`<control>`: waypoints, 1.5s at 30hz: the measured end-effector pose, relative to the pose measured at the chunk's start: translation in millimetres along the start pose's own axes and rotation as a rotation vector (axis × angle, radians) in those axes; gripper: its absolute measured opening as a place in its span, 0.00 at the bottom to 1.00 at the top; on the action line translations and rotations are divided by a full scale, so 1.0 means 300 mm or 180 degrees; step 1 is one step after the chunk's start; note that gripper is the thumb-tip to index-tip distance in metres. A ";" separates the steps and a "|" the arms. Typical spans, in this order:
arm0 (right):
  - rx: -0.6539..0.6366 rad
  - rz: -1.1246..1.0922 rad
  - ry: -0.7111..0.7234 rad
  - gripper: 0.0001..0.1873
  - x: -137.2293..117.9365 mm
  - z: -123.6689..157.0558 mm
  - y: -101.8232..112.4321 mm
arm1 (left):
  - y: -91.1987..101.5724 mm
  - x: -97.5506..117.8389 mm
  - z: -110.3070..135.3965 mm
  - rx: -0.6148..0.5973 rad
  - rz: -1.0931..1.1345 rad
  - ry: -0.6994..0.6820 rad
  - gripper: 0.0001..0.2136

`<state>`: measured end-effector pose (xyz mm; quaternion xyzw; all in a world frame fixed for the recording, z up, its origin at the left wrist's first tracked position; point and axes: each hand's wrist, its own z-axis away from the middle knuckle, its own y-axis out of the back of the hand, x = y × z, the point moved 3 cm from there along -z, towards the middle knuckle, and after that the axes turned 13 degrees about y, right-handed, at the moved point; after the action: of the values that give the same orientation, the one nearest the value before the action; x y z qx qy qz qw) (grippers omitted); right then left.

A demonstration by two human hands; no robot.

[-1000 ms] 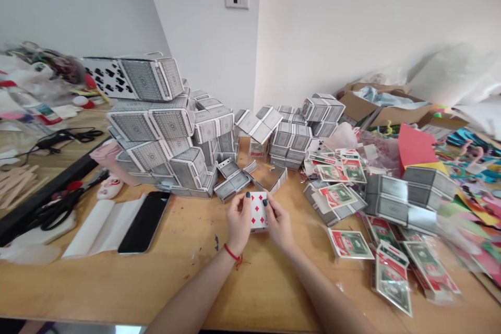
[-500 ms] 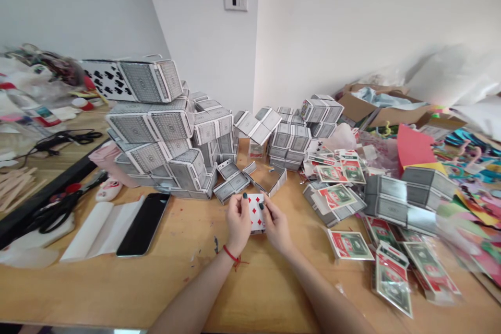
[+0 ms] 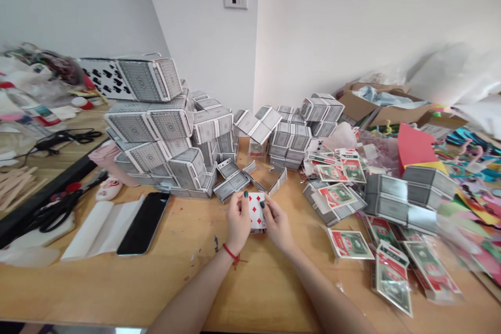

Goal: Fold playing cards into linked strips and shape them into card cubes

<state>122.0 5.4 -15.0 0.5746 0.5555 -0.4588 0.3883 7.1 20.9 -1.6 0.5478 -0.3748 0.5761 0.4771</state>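
Between my two hands is a playing card [image 3: 255, 212] with red diamonds facing me; a patterned edge shows beneath its lower end. My left hand [image 3: 238, 223] pinches its left side, thumb on the face. On the right side, my right hand [image 3: 276, 223] grips it the same way. The fingers behind the card are hidden. Just beyond my hands lie folded grey-backed cards [image 3: 231, 182] and an angled card strip [image 3: 270, 180]. A tall stack of boxes folded from cards [image 3: 170, 124] rises to the left, with smaller card stacks [image 3: 290, 138] behind.
A black phone [image 3: 144, 225], white paper [image 3: 99, 229] and black scissors [image 3: 58, 209] lie at left. Packs of cards in red and green [image 3: 351, 245] spread over the right side, beside folded card blocks [image 3: 385, 198]. Cardboard boxes [image 3: 378, 107] and coloured paper [image 3: 415, 147] stand farther back.
Almost nothing differs. Both hands keep hold of the diamond card in nearly the same place, and the view has shifted very slightly.
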 end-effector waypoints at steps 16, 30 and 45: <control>0.0060 -0.0638 -0.0305 0.12 -0.056 -0.016 0.006 | -0.021 0.014 0.032 -0.0641 0.0469 0.0023 0.06; 0.0065 -0.1224 -0.0552 0.07 -0.028 -0.020 0.020 | -0.001 0.024 0.036 -0.0686 0.0056 -0.0540 0.04; -0.1292 -0.1088 -0.1154 0.17 -0.005 -0.038 0.059 | 0.032 0.047 0.005 -0.1512 -0.0467 -0.0956 0.05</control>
<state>140.9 14.3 -11.5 0.2927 0.6459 -0.4921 0.5050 -1.0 18.8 13.3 0.5255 -0.5250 0.3486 0.5716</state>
